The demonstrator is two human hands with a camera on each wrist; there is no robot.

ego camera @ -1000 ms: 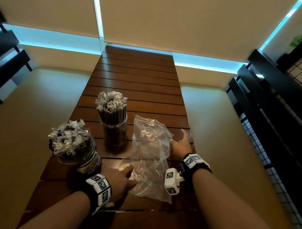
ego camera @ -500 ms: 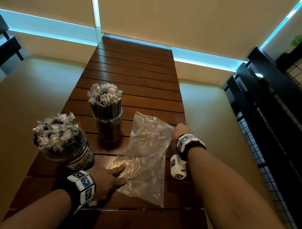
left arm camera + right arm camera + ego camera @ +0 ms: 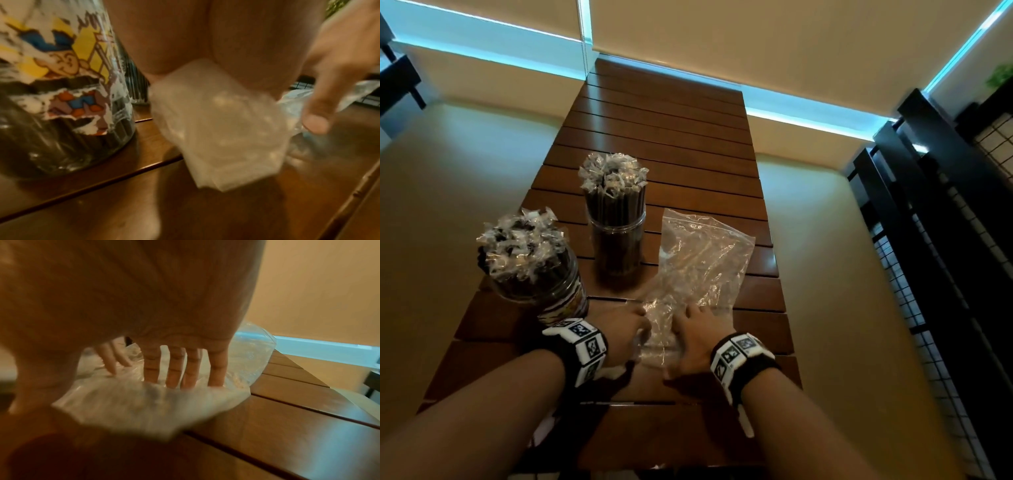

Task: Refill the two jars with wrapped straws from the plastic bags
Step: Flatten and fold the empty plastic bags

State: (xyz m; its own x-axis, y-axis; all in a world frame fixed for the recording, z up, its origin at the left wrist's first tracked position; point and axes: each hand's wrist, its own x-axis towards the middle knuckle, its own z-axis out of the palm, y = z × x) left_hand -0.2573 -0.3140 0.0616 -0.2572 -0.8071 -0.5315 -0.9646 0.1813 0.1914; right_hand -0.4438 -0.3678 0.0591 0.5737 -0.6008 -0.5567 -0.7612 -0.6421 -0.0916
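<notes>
the empty plastic bag [image 3: 698, 260] lies lengthwise away from both hands, its near end under the flat, open right hand [image 3: 697, 337] and pinched by the left hand [image 3: 625, 327].

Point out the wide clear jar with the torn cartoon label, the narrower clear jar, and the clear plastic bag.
Wide clear jar with torn cartoon label [image 3: 544, 291]: head view, glass wall.
Narrower clear jar [image 3: 617, 240]: head view, side wall.
Clear plastic bag [image 3: 705, 260]: head view, crinkled middle.

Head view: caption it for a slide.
Both hands, left and right, flatten an empty plastic bag beside two straw-filled jars.
</notes>
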